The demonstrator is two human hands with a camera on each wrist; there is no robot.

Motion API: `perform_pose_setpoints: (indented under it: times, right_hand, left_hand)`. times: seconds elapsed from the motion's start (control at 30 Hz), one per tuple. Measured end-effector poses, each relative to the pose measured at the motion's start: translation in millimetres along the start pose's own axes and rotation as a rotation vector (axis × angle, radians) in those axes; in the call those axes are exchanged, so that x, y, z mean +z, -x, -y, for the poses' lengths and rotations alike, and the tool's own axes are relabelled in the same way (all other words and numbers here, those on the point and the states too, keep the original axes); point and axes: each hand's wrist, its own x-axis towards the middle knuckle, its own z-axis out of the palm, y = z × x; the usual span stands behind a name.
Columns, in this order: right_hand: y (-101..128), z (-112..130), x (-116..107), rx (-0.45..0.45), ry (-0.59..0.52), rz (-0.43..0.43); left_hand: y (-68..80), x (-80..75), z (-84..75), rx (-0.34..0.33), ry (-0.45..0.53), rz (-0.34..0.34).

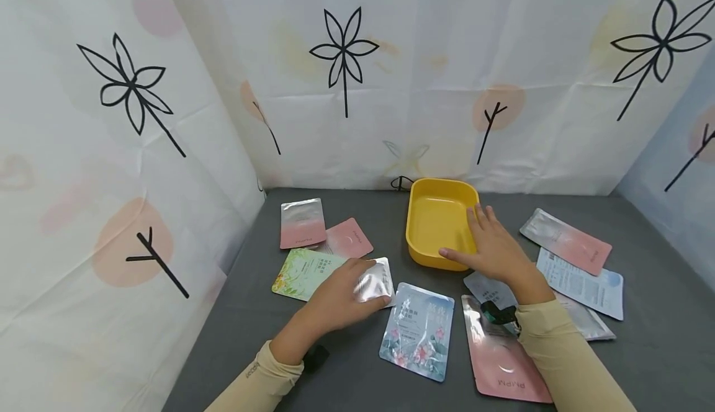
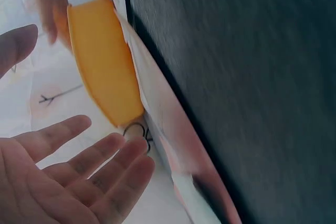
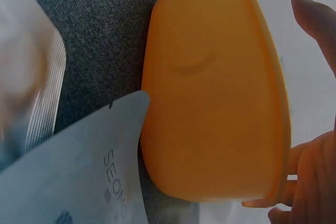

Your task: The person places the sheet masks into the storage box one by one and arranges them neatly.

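A yellow plastic box (image 1: 441, 223) stands at the back middle of the table. My right hand (image 1: 497, 247) reaches over its right side, thumb and fingers spread; in the right wrist view the fingertips overlap the rim of the box. My left hand (image 1: 342, 294) hovers low over a silver packet (image 1: 375, 282) and a green floral sheet-mask packet (image 1: 304, 273), palm towards the table. Its fingers are loosely extended in the left wrist view, with nothing in them. Between the hands lies a blue floral mask packet (image 1: 418, 331).
Two pink-and-silver packets (image 1: 303, 224) lie at the back left. Right of the box are another pink-and-silver packet (image 1: 566, 241), a white-and-blue packet (image 1: 581, 285) and a large pink one (image 1: 503, 362) near the front. A patterned white curtain (image 1: 357, 139) closes off the table's back.
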Motion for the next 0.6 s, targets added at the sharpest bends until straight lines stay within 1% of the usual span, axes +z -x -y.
perform_pose_setpoints:
  times: [0.2, 0.33, 0.43, 0.6]
  right_hand:
    - [-10.9, 0.7, 4.9, 0.015, -0.011, 0.018]
    - [-16.0, -1.7, 11.2, 0.017, -0.017, 0.015]
    - [-16.1, -1.7, 13.2, 0.017, -0.021, 0.015]
    - [-14.2, -0.7, 15.8, 0.030, -0.028, 0.007]
  left_hand:
    - [-9.1, 13.9, -7.3, -0.013, -0.047, 0.078]
    - [-15.5, 20.9, -13.6, -0.018, -0.102, 0.120]
    - [-20.9, 24.3, -18.7, -0.027, -0.133, 0.144]
    - [-28.4, 28.3, -26.1, -0.053, -0.157, 0.197]
